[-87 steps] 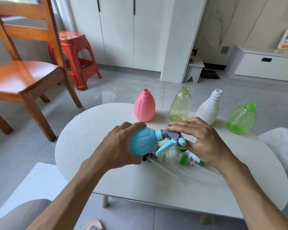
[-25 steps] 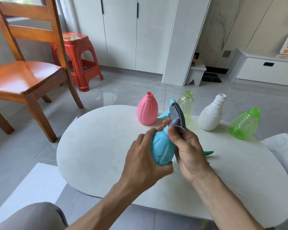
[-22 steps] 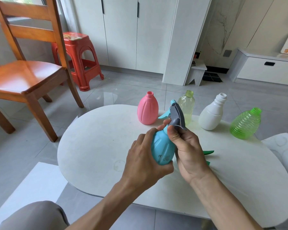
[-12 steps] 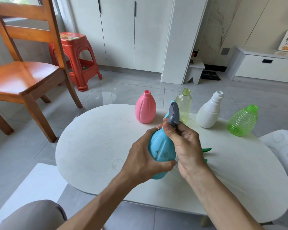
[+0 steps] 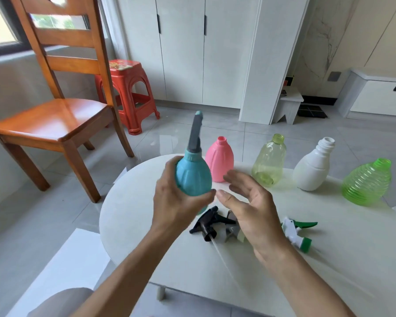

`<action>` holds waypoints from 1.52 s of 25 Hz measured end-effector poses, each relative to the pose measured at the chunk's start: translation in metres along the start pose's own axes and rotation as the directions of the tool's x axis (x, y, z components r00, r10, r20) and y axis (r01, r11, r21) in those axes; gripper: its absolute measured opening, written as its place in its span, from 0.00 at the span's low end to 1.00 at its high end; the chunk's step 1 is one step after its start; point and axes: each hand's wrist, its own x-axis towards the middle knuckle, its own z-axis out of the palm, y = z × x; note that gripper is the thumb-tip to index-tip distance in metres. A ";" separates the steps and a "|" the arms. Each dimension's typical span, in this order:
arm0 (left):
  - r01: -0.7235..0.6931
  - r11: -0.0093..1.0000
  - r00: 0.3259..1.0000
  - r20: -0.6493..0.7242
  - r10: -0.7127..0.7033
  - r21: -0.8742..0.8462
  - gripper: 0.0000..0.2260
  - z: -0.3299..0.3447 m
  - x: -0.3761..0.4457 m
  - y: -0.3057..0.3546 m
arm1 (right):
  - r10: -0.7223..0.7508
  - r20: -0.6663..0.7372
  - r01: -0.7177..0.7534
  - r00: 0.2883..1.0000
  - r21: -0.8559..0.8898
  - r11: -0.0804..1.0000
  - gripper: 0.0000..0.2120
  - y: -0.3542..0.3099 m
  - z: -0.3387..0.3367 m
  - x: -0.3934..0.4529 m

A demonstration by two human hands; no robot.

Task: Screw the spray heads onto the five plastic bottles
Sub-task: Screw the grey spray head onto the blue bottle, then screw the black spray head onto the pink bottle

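My left hand point(image 5: 174, 202) grips the blue bottle point(image 5: 193, 177) upright above the white table point(image 5: 146, 236); a grey and blue spray head point(image 5: 195, 133) sits on its neck. My right hand point(image 5: 249, 207) hovers just right of it, fingers spread, holding nothing. Along the far edge stand a pink bottle point(image 5: 220, 160), a pale yellow-green clear bottle point(image 5: 269, 161), a white bottle point(image 5: 313, 169) and a bright green ribbed bottle point(image 5: 367, 183), all with bare necks. Loose spray heads lie on the table: a black one point(image 5: 207, 225), a grey one point(image 5: 232, 232) partly under my right hand, and a white and green one point(image 5: 296, 232).
A wooden chair point(image 5: 55, 115) and a red plastic stool point(image 5: 129, 92) stand on the tiled floor to the left. White cabinets point(image 5: 204, 49) line the far wall. A low white unit point(image 5: 380, 92) sits at the right.
My right hand has let go of the spray head and opened beside the bottle. My left hand has lifted the blue bottle up and to the left. The loose spray heads are now uncovered.
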 end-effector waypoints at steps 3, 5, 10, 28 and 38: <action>0.080 0.992 0.997 0.003 -0.080 -0.098 0.38 -0.018 0.057 -0.017 | 0.045 0.020 -0.046 0.999 0.078 0.996 0.11 0.000 -0.015 -0.001; 0.129 0.989 0.991 0.048 -0.126 -0.066 0.39 -0.017 0.088 -0.038 | 0.109 0.047 -0.112 0.993 0.068 0.991 0.07 0.002 -0.020 -0.002; 0.161 0.987 0.985 0.054 -0.162 0.014 0.37 0.008 0.134 -0.090 | 0.176 0.112 -0.162 0.978 -0.125 0.979 0.07 0.015 -0.020 -0.004; 0.477 0.862 0.867 0.068 -0.494 0.172 0.32 -0.017 0.064 -0.094 | 0.062 0.114 0.090 0.992 -0.949 0.302 0.16 0.056 0.044 -0.002; 0.076 0.997 0.993 0.088 -0.076 0.003 0.20 0.021 0.056 -0.030 | 0.212 -0.125 -0.171 0.969 0.279 0.945 0.03 -0.022 -0.055 0.016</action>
